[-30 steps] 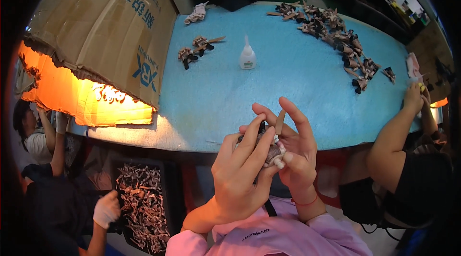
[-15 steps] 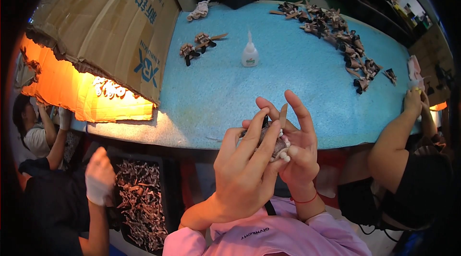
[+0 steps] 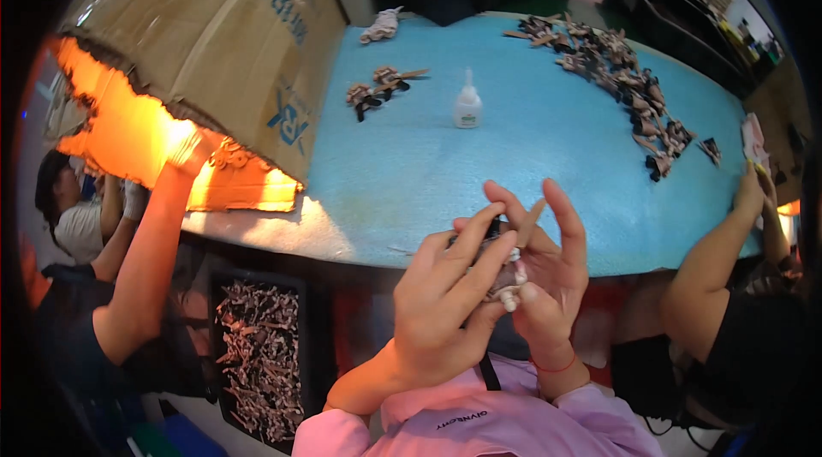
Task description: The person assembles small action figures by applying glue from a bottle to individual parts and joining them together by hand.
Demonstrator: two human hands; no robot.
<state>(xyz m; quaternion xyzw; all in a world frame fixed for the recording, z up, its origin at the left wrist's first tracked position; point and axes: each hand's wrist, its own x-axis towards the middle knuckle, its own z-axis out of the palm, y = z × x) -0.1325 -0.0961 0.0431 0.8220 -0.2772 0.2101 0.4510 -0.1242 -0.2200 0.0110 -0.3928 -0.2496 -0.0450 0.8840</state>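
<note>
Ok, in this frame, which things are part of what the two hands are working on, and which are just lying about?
In hand:
- left hand and right hand, pressed together around a small piece with white tips
- thin tan stick rising between the fingers

Lying about:
- white glue bottle on the blue table
- row of small dark and tan parts
- cardboard box
- tray of parts below

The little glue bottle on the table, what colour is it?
The glue bottle is white with a green label, seen in the head view, standing on the light blue table.

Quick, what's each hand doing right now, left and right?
Left hand: fingers closed around the small dark and beige piece.
Right hand: pinching the same piece at its lower end, upper fingers spread.
</note>
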